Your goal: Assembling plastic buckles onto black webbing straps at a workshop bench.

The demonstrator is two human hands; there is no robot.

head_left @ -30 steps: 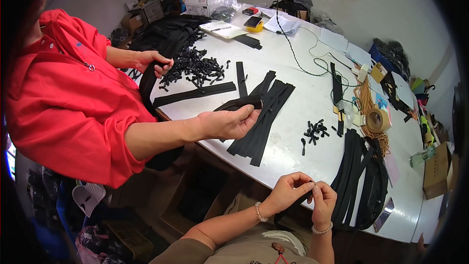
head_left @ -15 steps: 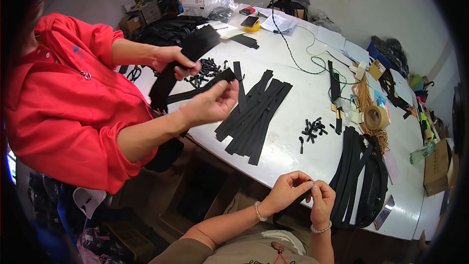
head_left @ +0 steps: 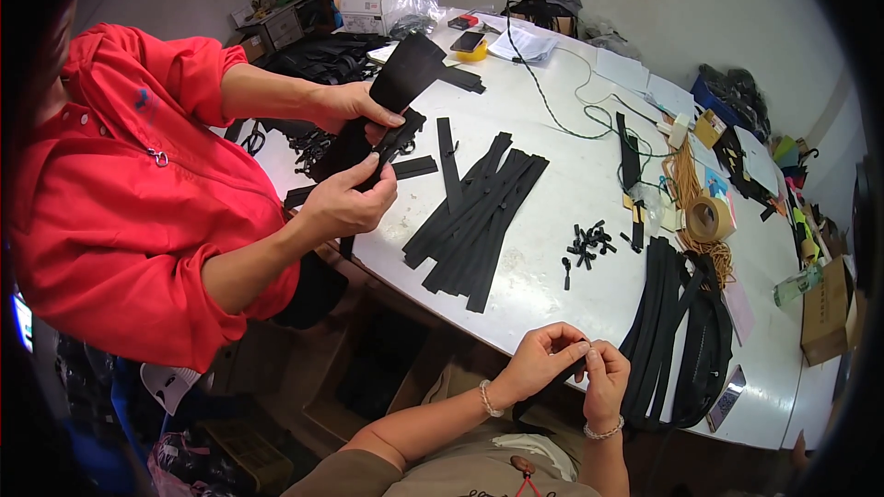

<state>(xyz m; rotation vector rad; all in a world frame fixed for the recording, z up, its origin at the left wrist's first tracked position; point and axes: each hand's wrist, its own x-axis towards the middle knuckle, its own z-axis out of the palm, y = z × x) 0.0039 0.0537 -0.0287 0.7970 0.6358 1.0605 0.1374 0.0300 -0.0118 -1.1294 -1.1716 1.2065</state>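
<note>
Just off the table's near edge, my left hand (head_left: pixel 541 364) and my right hand (head_left: pixel 608 379) meet, thumbs and fingertips pinched together. Between them is a black zipper strip (head_left: pixel 564 381), whose end is mostly covered by my fingers; its tail drops toward my lap. Right of my right hand lies a bundle of long black zipper strips (head_left: pixel 651 313). Beyond my hands sits a small pile of black zipper pulls (head_left: pixel 591 241). Further left, several more zipper strips (head_left: pixel 483 221) are spread in a crossed stack, some with a small pull on them.
At left, a co-worker in a red shirt (head_left: pixel 157 212) holds a wide black band (head_left: pixel 408 72) and a strip. A black bag (head_left: pixel 707 345), a phone (head_left: pixel 726 398), a tape roll (head_left: pixel 709 219) and orange cord (head_left: pixel 681 179) line the right side. A dark cable (head_left: pixel 529 64) hangs over the table (head_left: pixel 442 331).
The co-worker's hands have come together on the black strip, the nearer one drawing back left and the wide band shifting right. My own hands have barely moved.
</note>
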